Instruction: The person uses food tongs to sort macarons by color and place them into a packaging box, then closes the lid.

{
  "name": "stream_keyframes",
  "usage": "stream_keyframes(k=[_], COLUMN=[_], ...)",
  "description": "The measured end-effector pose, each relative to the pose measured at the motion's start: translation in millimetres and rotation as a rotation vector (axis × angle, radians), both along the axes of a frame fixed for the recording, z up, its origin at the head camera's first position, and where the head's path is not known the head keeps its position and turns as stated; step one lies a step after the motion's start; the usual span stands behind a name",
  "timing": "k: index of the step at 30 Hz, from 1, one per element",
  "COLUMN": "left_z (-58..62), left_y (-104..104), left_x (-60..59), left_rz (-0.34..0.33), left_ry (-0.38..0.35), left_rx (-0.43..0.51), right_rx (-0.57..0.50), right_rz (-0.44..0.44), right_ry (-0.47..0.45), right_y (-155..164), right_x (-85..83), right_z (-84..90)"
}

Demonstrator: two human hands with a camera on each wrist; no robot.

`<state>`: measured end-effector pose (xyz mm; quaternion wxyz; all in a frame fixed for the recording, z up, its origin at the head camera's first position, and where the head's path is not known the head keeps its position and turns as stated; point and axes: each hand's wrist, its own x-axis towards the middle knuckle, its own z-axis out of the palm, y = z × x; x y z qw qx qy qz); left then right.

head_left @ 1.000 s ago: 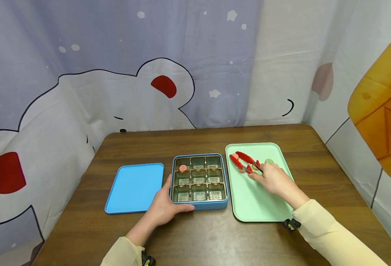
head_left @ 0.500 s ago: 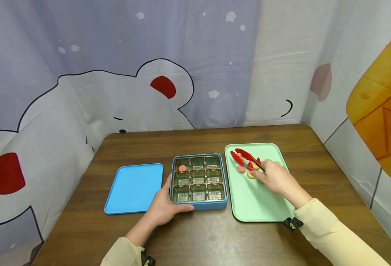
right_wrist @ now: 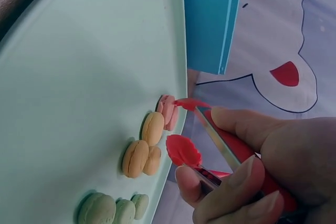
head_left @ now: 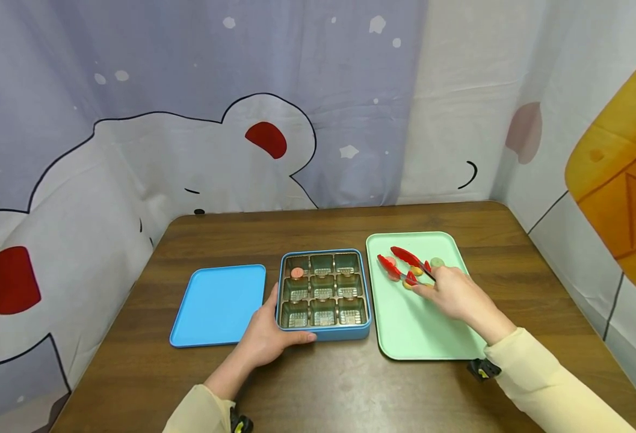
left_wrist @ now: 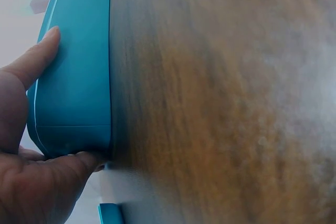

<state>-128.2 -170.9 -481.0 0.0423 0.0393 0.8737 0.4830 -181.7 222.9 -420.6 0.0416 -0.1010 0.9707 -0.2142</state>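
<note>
Red tongs (head_left: 402, 265), gripped by the right hand (head_left: 455, 293) with fingers curled round the handles, hover over the green tray (head_left: 412, 328); the tips stand apart, nothing between them. Just beneath lie the macarons (right_wrist: 149, 140): pink (right_wrist: 168, 112) nearest the box, orange (right_wrist: 137, 157) in the middle, green (right_wrist: 112, 209) farthest. The left hand (head_left: 266, 337) holds the near-left corner of the blue box (head_left: 324, 290), thumb on its side wall, fingers along the front. One pink macaron (head_left: 297, 273) already sits in the far-left compartment; eight are vacant. The lid (head_left: 219, 305) rests left of the box. Step in hand, by appearance: picking the next macaron. The next move calls for closing the tips squarely on one piece, gently.
</note>
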Motion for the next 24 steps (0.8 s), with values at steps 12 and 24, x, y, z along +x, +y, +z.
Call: stream_keyframes(k=[12,24], left_z=[1.1,1.1], left_y=[0.9,1.0], left_x=[0.1,0.5], left_rz=[-0.01,-0.003], left_ry=[0.0,-0.008], left_rx=[0.026,0.018], right_rx=[0.004,-0.025], right_rz=[0.031,0.011], right_ry=[0.029,0.009], right_y=[1.9,4.2], right_x=[3.6,1.4], right_z=[2.0,9.4])
